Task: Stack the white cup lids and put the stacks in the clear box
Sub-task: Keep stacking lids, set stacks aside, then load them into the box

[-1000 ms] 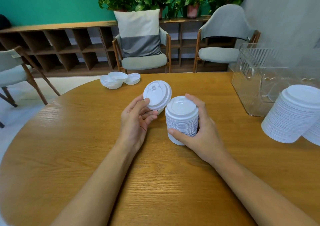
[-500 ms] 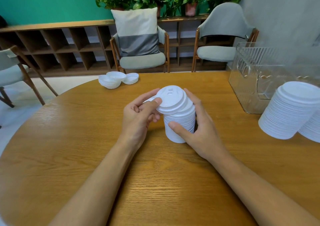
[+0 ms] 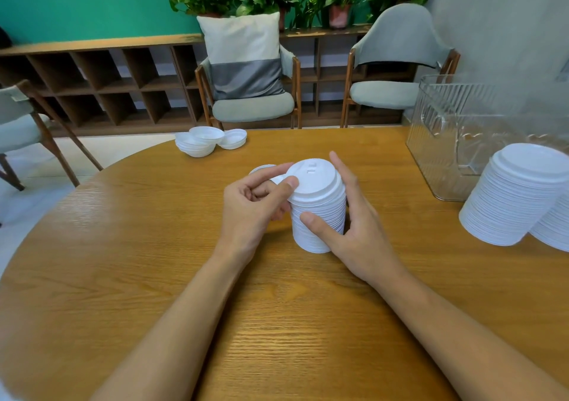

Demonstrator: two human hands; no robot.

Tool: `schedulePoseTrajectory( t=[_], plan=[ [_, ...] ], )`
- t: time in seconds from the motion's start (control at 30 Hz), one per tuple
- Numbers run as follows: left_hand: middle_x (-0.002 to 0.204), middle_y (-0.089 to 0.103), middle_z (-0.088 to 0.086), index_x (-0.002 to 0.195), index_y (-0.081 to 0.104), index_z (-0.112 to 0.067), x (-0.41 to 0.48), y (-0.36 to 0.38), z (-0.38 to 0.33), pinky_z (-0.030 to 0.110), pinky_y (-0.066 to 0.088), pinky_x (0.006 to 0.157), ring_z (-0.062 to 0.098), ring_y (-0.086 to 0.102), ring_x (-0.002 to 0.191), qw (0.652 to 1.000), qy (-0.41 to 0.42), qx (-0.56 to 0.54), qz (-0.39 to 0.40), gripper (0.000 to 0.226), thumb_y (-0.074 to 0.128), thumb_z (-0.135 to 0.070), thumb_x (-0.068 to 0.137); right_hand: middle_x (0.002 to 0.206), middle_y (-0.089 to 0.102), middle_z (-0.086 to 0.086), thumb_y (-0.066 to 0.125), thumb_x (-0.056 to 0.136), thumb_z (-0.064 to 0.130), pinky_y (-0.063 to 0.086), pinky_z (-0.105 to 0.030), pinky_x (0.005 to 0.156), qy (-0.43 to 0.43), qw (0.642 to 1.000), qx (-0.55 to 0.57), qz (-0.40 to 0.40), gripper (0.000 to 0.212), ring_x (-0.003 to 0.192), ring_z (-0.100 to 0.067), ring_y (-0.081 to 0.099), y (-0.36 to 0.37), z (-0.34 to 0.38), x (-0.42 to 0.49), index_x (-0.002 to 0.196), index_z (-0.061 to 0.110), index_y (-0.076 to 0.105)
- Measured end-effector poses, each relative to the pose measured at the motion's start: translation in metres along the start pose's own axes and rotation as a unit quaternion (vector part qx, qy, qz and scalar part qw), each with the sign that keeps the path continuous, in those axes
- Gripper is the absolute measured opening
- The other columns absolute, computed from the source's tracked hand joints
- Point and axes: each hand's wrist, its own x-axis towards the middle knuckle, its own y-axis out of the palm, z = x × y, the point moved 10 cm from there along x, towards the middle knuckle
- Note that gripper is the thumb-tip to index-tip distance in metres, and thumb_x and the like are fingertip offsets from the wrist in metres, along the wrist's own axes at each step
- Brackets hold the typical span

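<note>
A stack of white cup lids point(image 3: 320, 219) stands on the wooden table point(image 3: 147, 252) in front of me. My right hand point(image 3: 358, 231) grips it, thumb on the near side and fingers round the back. My left hand point(image 3: 251, 208) pinches the rim of the top lid point(image 3: 317, 180), which sits on the stack, with the thumb on its left edge. Another white lid point(image 3: 261, 168) shows behind my left index finger, mostly hidden. The clear box point(image 3: 431, 132) stands at the far right.
Two tall lid stacks point(image 3: 520, 197) lean together at the right edge, in front of the box. Loose upturned lids point(image 3: 200, 142) lie at the table's far edge. Chairs point(image 3: 249, 105) and a low shelf stand beyond the table.
My left hand carried a lid from beside the stack onto its top and settled it flat. My right hand kept hold of the stack.
</note>
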Motion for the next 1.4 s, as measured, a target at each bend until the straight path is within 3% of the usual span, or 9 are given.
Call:
schedulePoseTrajectory(
  t=[0.2, 0.37, 0.47, 0.63, 0.77, 0.97, 1.13, 1.27, 1.4],
  plan=[
    [0.075, 0.052, -0.002, 0.111, 0.076, -0.018, -0.003, 0.007, -0.014, 0.021, 0.043, 0.069, 0.012, 0.048, 0.071, 0.996, 0.054, 0.069, 0.015, 0.039, 0.084, -0.041, 0.08, 0.153, 0.045, 0.023, 0.077, 0.089, 0.052, 0.044, -0.031, 0.113, 0.003, 1.0, -0.001, -0.002, 0.085, 0.139, 0.0, 0.046, -0.001, -0.002, 0.001, 0.158, 0.048, 0.027],
    [0.129, 0.071, 0.0, 0.136, 0.066, -0.017, -0.004, 0.02, -0.015, 0.021, 0.052, 0.092, 0.01, 0.065, 0.12, 0.994, 0.042, 0.047, 0.09, 0.06, 0.083, -0.032, 0.08, 0.152, 0.044, 0.027, 0.075, 0.088, 0.054, 0.041, -0.02, 0.109, 0.003, 1.0, 0.001, 0.004, 0.084, 0.137, 0.005, 0.044, 0.001, 0.001, 0.001, 0.157, 0.049, 0.027],
    [0.124, 0.075, 0.0, 0.131, 0.07, -0.012, -0.005, 0.022, -0.018, 0.026, 0.055, 0.097, 0.013, 0.069, 0.12, 0.995, 0.047, 0.047, 0.079, 0.053, 0.084, -0.019, 0.081, 0.149, 0.047, 0.026, 0.077, 0.087, 0.051, 0.041, -0.012, 0.104, 0.011, 1.0, 0.019, 0.005, 0.09, 0.135, 0.005, 0.048, 0.001, 0.001, 0.001, 0.159, 0.049, 0.023],
    [0.12, 0.076, -0.004, 0.122, 0.074, -0.023, -0.007, 0.02, -0.02, 0.038, 0.058, 0.099, 0.014, 0.071, 0.116, 0.994, 0.062, 0.078, 0.043, 0.049, 0.09, -0.027, 0.076, 0.149, 0.05, 0.022, 0.079, 0.086, 0.049, 0.044, -0.013, 0.103, 0.008, 1.0, 0.023, 0.005, 0.094, 0.134, 0.001, 0.051, 0.001, 0.002, 0.001, 0.16, 0.048, 0.021],
    [0.118, 0.075, -0.007, 0.121, 0.075, -0.025, -0.009, 0.02, -0.024, 0.038, 0.058, 0.099, 0.013, 0.07, 0.116, 0.994, 0.066, 0.087, 0.031, 0.047, 0.089, -0.029, 0.077, 0.151, 0.045, 0.027, 0.077, 0.086, 0.051, 0.041, -0.012, 0.105, 0.005, 1.0, 0.015, 0.004, 0.09, 0.136, 0.004, 0.047, 0.001, 0.001, 0.0, 0.159, 0.048, 0.024],
    [0.118, 0.076, -0.009, 0.122, 0.076, -0.022, -0.008, 0.018, -0.023, 0.039, 0.058, 0.099, 0.013, 0.071, 0.115, 0.991, 0.068, 0.11, 0.034, 0.045, 0.09, -0.028, 0.08, 0.148, 0.05, 0.02, 0.077, 0.085, 0.054, 0.049, -0.028, 0.106, 0.004, 1.0, 0.017, 0.002, 0.086, 0.134, -0.002, 0.051, 0.001, 0.001, 0.001, 0.156, 0.047, 0.029],
    [0.12, 0.077, -0.008, 0.127, 0.075, -0.014, -0.004, 0.015, -0.018, 0.027, 0.054, 0.098, 0.008, 0.07, 0.117, 0.993, 0.062, 0.098, 0.032, 0.042, 0.076, -0.039, 0.093, 0.148, 0.05, 0.023, 0.078, 0.086, 0.053, 0.049, -0.031, 0.106, 0.003, 1.0, 0.009, -0.009, 0.083, 0.133, -0.003, 0.052, -0.001, -0.001, 0.001, 0.154, 0.048, 0.031],
    [0.122, 0.077, -0.008, 0.123, 0.077, -0.012, 0.0, 0.011, -0.015, 0.036, 0.055, 0.103, 0.008, 0.069, 0.12, 0.993, 0.059, 0.102, 0.016, 0.025, 0.064, -0.023, 0.105, 0.151, 0.046, 0.023, 0.076, 0.087, 0.053, 0.046, -0.03, 0.11, 0.002, 1.0, 0.003, -0.004, 0.084, 0.137, -0.002, 0.049, 0.001, -0.001, 0.001, 0.156, 0.048, 0.028],
    [0.115, 0.079, -0.01, 0.114, 0.081, -0.012, -0.001, 0.008, -0.018, 0.03, 0.056, 0.099, 0.003, 0.071, 0.114, 0.993, 0.057, 0.103, -0.02, 0.02, 0.064, -0.015, 0.104, 0.153, 0.043, 0.024, 0.076, 0.09, 0.051, 0.045, -0.031, 0.112, 0.0, 1.0, 0.002, 0.005, 0.084, 0.138, -0.002, 0.047, 0.003, -0.001, 0.001, 0.158, 0.045, 0.027]
  ],
)
